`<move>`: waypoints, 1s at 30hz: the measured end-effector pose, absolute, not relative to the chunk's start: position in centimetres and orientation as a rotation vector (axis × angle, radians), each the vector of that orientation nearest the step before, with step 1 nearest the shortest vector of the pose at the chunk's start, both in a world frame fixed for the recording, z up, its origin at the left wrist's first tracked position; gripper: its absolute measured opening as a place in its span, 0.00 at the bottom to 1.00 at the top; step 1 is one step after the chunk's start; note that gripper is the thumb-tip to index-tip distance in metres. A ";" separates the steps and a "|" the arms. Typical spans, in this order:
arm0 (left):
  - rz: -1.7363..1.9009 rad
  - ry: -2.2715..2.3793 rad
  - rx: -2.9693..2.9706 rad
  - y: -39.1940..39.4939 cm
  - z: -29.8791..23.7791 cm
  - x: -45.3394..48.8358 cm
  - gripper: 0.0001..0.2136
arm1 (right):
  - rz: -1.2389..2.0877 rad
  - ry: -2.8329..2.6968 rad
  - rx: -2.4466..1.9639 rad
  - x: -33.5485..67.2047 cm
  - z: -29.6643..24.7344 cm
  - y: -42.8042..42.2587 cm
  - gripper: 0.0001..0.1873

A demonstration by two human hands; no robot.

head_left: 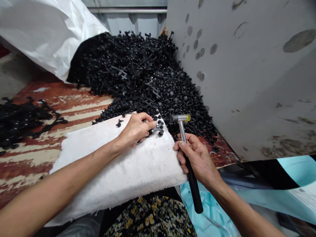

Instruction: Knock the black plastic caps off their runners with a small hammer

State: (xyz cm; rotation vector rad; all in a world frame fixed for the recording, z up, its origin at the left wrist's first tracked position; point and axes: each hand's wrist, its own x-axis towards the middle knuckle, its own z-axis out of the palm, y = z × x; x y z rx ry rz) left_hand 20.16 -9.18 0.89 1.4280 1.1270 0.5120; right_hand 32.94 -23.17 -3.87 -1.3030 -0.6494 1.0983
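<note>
My left hand [138, 128] is closed on a small black plastic part [158, 127] with round knobs, at the far edge of a white cloth [118, 171]. Part of that piece is hidden under my fingers. My right hand [195, 156] grips a mallet [180, 123] by its black handle, with the metal head raised near the cloth's right edge. One face of the head is dark, the other yellow. A small loose black piece [119, 123] lies on the cloth left of my left hand.
A large heap of black plastic parts [138, 65] rises behind the cloth, against a grey panel [247, 72] on the right. White sacking [54, 33] hangs at the upper left. More joined black pieces [24, 120] lie left on the worn red board [76, 98].
</note>
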 end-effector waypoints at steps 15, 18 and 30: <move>0.500 1.087 1.120 -9.3 1.7 15.4 0.05 | 1.079 -0.654 -1.291 32.9 -4.2 -23.4 0.16; 0.521 0.981 1.158 -9.4 1.1 15.6 0.05 | 1.078 -0.657 -1.300 32.9 -4.3 -23.4 0.16; 0.522 1.096 1.073 -11.4 1.4 14.0 0.05 | 1.087 -0.649 -1.316 32.8 -4.0 -23.4 0.17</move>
